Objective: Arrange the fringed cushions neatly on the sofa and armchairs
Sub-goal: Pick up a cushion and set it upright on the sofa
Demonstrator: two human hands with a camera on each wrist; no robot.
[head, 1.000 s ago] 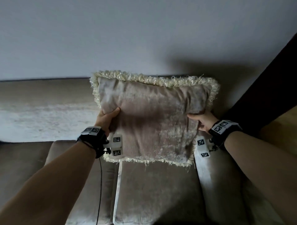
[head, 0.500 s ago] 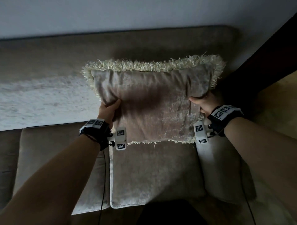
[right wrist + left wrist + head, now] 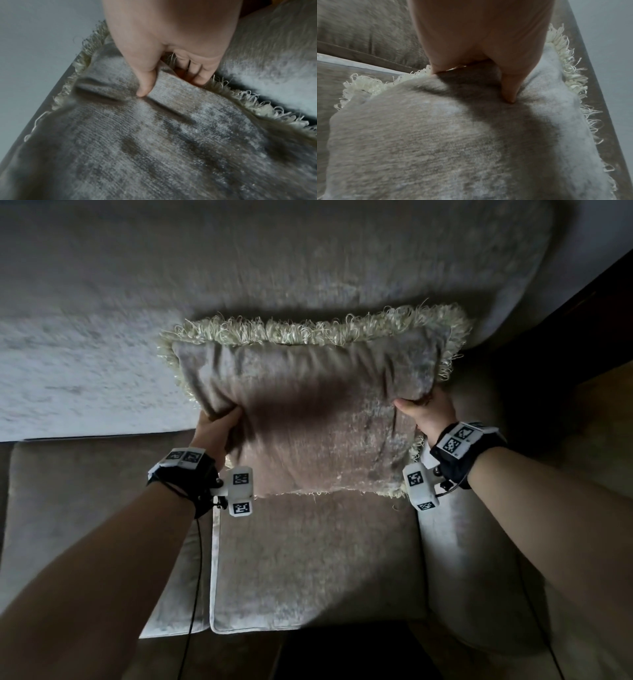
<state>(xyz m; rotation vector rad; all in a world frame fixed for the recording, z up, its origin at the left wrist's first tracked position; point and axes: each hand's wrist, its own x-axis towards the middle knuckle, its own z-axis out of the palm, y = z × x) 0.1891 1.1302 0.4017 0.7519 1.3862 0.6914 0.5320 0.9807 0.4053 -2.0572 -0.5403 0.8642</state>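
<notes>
A taupe velvet cushion (image 3: 308, 412) with a cream fringe (image 3: 308, 332) is held up in front of the sofa backrest (image 3: 274, 268), above the seat. My left hand (image 3: 219, 422) grips its left edge, thumb pressed into the front face (image 3: 508, 86). My right hand (image 3: 423, 412) pinches the right edge, thumb on the front (image 3: 145, 83) and fingers (image 3: 197, 73) behind the fabric. The same cushion fills both wrist views (image 3: 436, 142) (image 3: 154, 148). Its lower fringe hangs just over the seat cushion (image 3: 308, 559).
The sofa's right armrest (image 3: 472, 559) lies under my right forearm. A second seat cushion (image 3: 85, 508) sits to the left. A dark piece of furniture (image 3: 582, 330) and wooden floor (image 3: 609, 412) lie at the right. A pale wall (image 3: 607, 54) rises behind the sofa.
The cushion has come down and toward the backrest with both hands still gripping its sides. The view has tilted down, so the wall has left the top of the head view.
</notes>
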